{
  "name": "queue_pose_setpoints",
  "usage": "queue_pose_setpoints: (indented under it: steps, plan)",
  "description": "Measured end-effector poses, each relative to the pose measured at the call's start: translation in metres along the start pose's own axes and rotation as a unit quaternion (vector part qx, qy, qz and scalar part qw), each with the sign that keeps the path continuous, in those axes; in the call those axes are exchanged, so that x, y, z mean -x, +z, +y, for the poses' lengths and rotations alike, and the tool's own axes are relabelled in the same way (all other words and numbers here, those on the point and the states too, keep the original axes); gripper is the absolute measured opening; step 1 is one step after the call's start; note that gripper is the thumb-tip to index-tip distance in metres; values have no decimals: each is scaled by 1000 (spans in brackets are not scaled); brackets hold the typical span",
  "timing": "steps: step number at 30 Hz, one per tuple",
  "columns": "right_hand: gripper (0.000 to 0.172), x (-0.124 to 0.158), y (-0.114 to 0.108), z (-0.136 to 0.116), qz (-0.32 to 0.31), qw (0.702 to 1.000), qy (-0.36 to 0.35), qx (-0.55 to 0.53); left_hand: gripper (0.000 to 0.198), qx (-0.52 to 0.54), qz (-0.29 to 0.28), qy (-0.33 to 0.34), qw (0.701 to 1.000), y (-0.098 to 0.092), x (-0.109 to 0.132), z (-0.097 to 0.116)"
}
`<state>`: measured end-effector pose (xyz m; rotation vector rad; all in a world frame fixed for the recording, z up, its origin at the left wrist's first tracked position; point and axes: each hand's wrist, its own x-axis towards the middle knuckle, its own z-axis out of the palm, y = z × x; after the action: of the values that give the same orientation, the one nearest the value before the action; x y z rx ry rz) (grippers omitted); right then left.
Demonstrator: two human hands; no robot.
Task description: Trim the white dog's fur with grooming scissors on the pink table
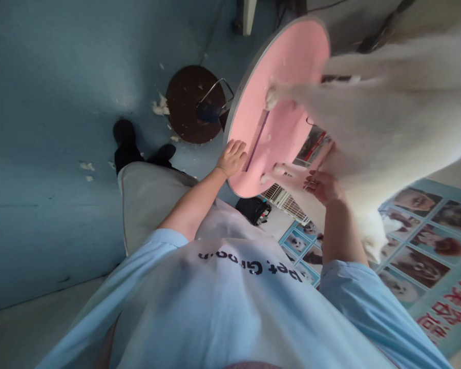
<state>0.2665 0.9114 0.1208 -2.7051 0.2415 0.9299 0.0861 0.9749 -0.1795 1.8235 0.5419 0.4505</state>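
A white-furred dog [388, 118] stands with its paws on a round pink grooming table [303, 46] with a grey rim. My left hand [232, 158] rests on the near edge of the tabletop, its fingers stretched out. Just beyond those fingertips lies a purple-backed comb [258, 138], apparently in no one's grip. Close to the dog's underside, my right hand [325, 187] is closed around thin metal scissors [306, 185]; its fingers partly cover them and the blades are hard to make out.
On the blue floor [61, 128] sits a round brown base [184, 102], with tufts of white hair [161, 106] scattered nearby. A white wire cage [286, 202] and a dark bag [253, 209] are past the table. A poster of animal photos [426, 246] hangs at right.
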Motion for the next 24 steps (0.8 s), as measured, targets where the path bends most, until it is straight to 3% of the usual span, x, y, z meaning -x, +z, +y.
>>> queue_pose_setpoints:
  steps: [5,8,18,24]
  plan:
    - [24,-4,5,0,-6,999,22,-34,45,-7,2,3,1000,-1,-2,2]
    - [18,-9,6,1,5,998,2,-59,44,-12,18,7,1000,-1,-3,2]
    - [24,-36,6,15,47,995,-86,-28,39,2,70,27,997,5,-12,-7]
    - [20,-47,14,21,66,992,-101,-23,39,-22,95,43,994,9,-19,-12]
